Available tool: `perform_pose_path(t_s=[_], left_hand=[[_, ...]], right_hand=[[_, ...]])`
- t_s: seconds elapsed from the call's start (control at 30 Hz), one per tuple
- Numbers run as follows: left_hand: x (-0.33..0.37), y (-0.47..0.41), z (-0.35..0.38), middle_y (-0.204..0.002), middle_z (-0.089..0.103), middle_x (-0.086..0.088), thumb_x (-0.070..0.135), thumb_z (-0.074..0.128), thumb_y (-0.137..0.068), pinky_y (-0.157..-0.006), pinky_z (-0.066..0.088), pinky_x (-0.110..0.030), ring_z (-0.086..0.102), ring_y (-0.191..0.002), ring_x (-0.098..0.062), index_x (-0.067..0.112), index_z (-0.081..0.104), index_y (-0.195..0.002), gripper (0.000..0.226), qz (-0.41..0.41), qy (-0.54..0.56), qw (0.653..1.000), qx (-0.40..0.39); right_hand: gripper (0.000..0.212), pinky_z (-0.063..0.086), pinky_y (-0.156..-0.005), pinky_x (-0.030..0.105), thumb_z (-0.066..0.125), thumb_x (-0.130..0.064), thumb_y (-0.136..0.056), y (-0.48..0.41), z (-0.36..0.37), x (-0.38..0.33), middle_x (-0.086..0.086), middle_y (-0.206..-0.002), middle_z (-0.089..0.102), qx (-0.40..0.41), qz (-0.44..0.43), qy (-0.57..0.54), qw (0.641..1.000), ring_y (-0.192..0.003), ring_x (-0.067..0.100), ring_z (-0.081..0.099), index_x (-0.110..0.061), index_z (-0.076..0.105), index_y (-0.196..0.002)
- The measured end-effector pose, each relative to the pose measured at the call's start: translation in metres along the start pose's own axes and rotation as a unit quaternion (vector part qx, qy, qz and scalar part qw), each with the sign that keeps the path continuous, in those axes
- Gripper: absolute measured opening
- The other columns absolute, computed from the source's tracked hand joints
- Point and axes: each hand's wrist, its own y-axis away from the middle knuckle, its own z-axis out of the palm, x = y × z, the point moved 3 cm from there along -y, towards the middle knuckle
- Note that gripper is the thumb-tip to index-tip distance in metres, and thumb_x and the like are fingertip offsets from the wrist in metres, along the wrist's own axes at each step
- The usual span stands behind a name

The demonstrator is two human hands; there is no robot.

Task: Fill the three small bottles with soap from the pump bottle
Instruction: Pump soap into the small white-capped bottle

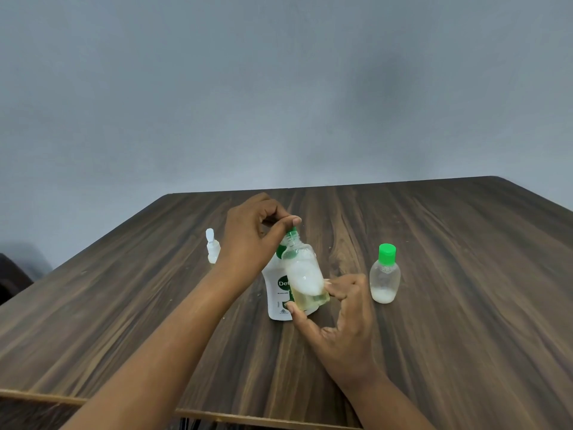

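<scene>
Three small bottles and one pump bottle (279, 293) are counted on the table (434, 305). One open bottle (305, 274), partly filled, is pinched at its base by the right hand (344, 330) before the pump bottle, where only "De" is readable. The pump top is pressed by the left hand (254, 237). A green-capped bottle (385, 274) stands right; a white-topped bottle (213, 247) stands left.

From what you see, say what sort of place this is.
Probably a plain indoor room set up for a tabletop task: a dark wood-grain table against a bare grey wall, holding only soap bottles such as the pump bottle.
</scene>
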Motion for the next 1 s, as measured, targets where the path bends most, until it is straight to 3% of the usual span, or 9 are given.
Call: perform_pose_path(t_s=[0.2, 0.37, 0.7, 1.0], left_hand=[[0.002, -0.009, -0.003, -0.066, 0.056, 0.012, 0.018, 0.073, -0.079, -0.06, 0.038, -0.006, 0.054, -0.068, 0.0, 0.014, 0.065, -0.064, 0.018, 0.012, -0.03, 0.999, -0.035], [-0.005, -0.002, 0.001, -0.069, 0.06, 0.0, 0.016, 0.073, -0.079, -0.06, 0.041, -0.01, 0.055, -0.066, -0.003, 0.013, 0.065, -0.064, 0.017, -0.015, 0.012, 1.0, -0.006], [0.0, -0.005, -0.002, -0.067, 0.058, 0.006, 0.014, 0.072, -0.079, -0.06, 0.04, -0.009, 0.054, -0.066, -0.002, 0.008, 0.067, -0.066, 0.016, 0.002, 0.008, 1.0, -0.008], [-0.009, 0.003, 0.004, -0.07, 0.06, -0.003, 0.016, 0.073, -0.079, -0.06, 0.043, -0.014, 0.056, -0.067, -0.006, 0.006, 0.066, -0.066, 0.018, -0.003, 0.028, 0.999, 0.016]], right_hand=[[0.044, 0.039, -0.071, 0.007, 0.072, -0.037, -0.075, -0.001, 0.0, 0.001, -0.003, -0.096, 0.042, 0.001, 0.012, -0.015, 1.0, -0.083, 0.004, 0.046, -0.013, 0.045, -0.1], [0.044, 0.039, -0.069, 0.007, 0.073, -0.036, -0.074, -0.001, 0.0, 0.001, -0.003, -0.096, 0.042, -0.004, 0.007, -0.008, 1.0, -0.082, 0.005, 0.046, -0.013, 0.045, -0.099], [0.043, 0.038, -0.075, 0.004, 0.072, -0.035, -0.075, -0.001, 0.0, 0.002, -0.004, -0.097, 0.042, 0.0, 0.016, -0.014, 1.0, -0.084, 0.004, 0.045, -0.013, 0.045, -0.1], [0.043, 0.036, -0.075, 0.002, 0.072, -0.034, -0.073, 0.0, 0.001, 0.001, -0.004, -0.095, 0.041, -0.005, 0.006, -0.01, 1.0, -0.084, 0.0, 0.042, -0.013, 0.044, -0.098]])
